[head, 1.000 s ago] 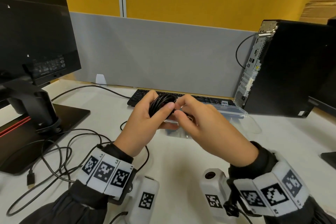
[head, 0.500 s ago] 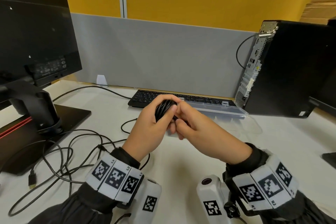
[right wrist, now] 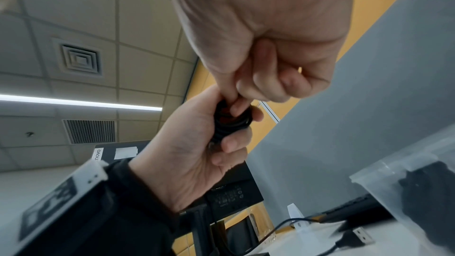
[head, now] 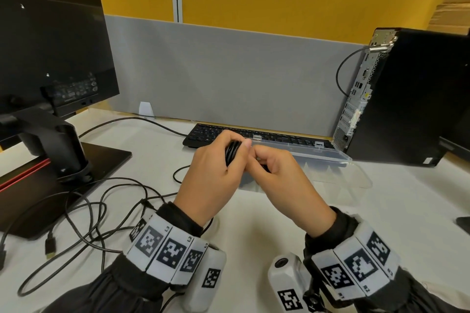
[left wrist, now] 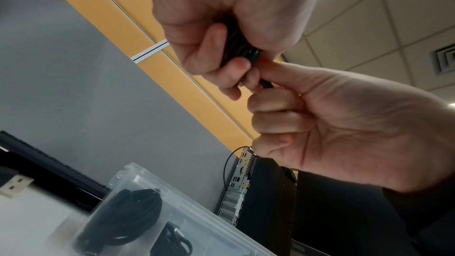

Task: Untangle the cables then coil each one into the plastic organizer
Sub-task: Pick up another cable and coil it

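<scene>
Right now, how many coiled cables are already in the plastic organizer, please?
2: one coil in the end compartment of the organizer, another coil beside it; more may be hidden.

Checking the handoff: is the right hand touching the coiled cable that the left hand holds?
Touching. In the right wrist view the right hand's fingertips press into the coiled cable gripped by the left hand.

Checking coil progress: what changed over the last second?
The left hand closed tighter round the black coil, so less of it shows. The right hand moved in against it, fingers curled on the cable end. The organizer, loose cables and keyboard stayed put.
</scene>
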### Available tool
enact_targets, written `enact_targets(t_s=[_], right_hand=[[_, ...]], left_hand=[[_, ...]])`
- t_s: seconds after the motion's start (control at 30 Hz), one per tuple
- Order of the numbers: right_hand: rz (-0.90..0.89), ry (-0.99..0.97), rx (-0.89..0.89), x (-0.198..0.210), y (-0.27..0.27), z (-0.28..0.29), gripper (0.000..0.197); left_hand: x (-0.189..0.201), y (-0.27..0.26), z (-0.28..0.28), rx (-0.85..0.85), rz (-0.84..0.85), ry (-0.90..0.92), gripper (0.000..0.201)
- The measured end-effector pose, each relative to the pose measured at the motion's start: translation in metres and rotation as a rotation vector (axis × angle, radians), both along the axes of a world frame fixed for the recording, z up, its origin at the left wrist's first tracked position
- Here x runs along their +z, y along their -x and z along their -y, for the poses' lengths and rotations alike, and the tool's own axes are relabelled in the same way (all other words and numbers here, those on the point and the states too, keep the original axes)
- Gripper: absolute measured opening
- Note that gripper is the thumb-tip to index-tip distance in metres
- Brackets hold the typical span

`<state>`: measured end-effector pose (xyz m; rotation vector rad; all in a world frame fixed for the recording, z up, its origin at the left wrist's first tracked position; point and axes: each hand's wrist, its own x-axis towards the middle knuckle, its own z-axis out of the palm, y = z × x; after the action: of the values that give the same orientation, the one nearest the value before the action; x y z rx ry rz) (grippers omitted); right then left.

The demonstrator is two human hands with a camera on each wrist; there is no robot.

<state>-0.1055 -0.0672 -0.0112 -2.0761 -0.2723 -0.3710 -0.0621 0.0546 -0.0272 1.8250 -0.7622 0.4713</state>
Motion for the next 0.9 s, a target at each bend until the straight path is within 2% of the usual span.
enact_targets(t_s=[0.17, 0.27, 0.43, 0.57, 0.67, 0.9], right_hand=[[-0.026, -0.012, 0.094, 0.003, 0.000, 0.002, 0.032], [-0.121, 0.007, 0.147, 0.009, 0.000, 0.011, 0.030], [-0.124, 0.067, 0.128, 0.004, -0.005, 0.013, 0.027], [-0.189, -0.085, 0.155, -0.001, -0.004, 0.004, 0.025], [-0.158, -0.117, 0.162, 0.000, -0.002, 0.001, 0.025], [-0.086, -0.181, 0.210, 0.002, -0.003, 0.003, 0.024]], left_hand=[[-0.002, -0.003, -0.002, 0.078, 0.068, -0.043, 0.026], [-0.002, -0.002, -0.002, 0.048, 0.088, -0.050, 0.025], [-0.001, -0.002, 0.001, 0.025, 0.146, -0.093, 0.022], [-0.002, -0.003, 0.002, -0.008, 0.081, -0.079, 0.012], [-0.002, -0.002, 0.002, -0.044, 0.019, -0.040, 0.010], [0.000, 0.003, 0.006, -0.002, 0.054, 0.039, 0.016]])
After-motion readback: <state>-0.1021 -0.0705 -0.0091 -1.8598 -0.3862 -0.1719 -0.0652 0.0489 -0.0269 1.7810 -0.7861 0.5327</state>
